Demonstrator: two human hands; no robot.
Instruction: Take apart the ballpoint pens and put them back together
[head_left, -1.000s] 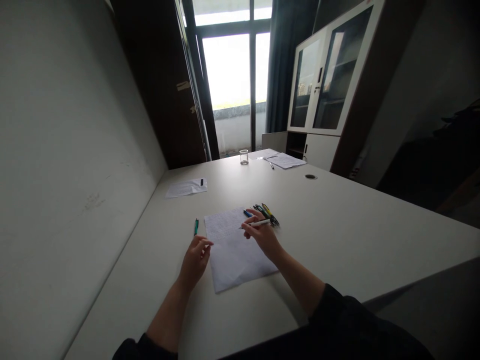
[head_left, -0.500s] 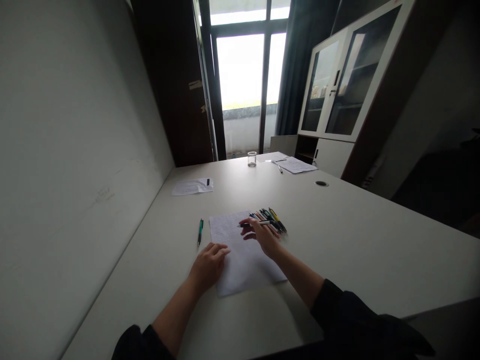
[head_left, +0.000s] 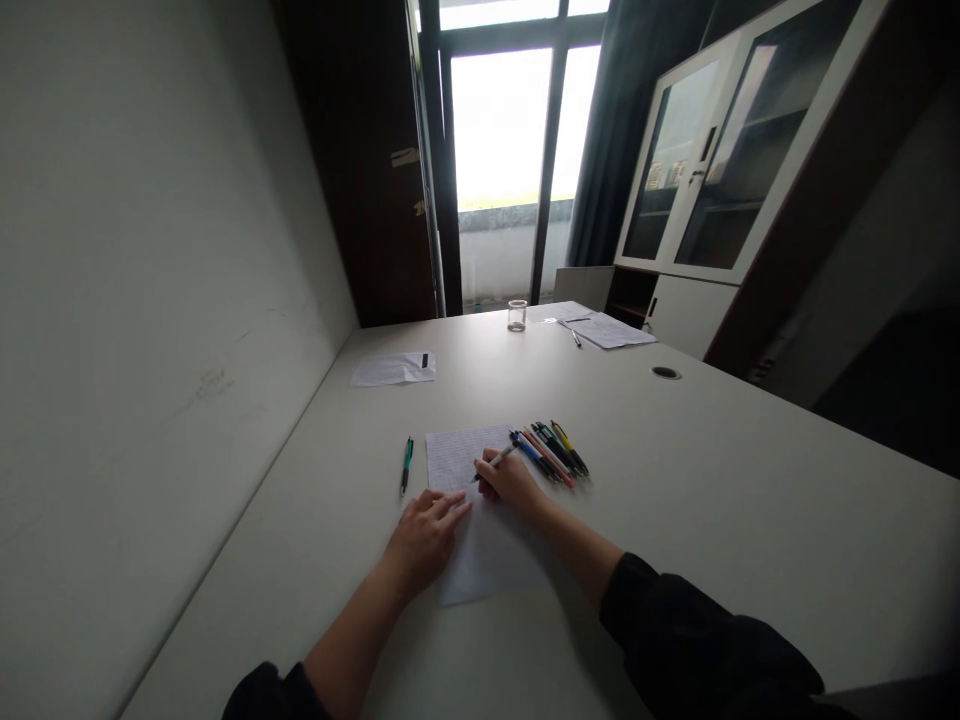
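A sheet of lined paper (head_left: 480,540) lies on the white desk (head_left: 712,500) in front of me. My right hand (head_left: 510,482) grips a white pen (head_left: 495,462) in a writing hold, its tip down on the sheet. My left hand (head_left: 426,535) lies flat with fingers spread on the paper's left edge. A row of several coloured pens (head_left: 551,453) lies just right of the sheet. A green pen (head_left: 406,465) lies alone to the left of the paper.
At the far end stand a small glass (head_left: 517,315) and papers with a pen (head_left: 604,331). A folded note (head_left: 394,369) lies near the left wall. A cable hole (head_left: 665,372) is at right. A glass-door cabinet (head_left: 705,170) stands behind.
My right hand drew back from the pen row and brought the white pen's tip down onto the sheet. My left hand slid onto the paper's edge and flattened.
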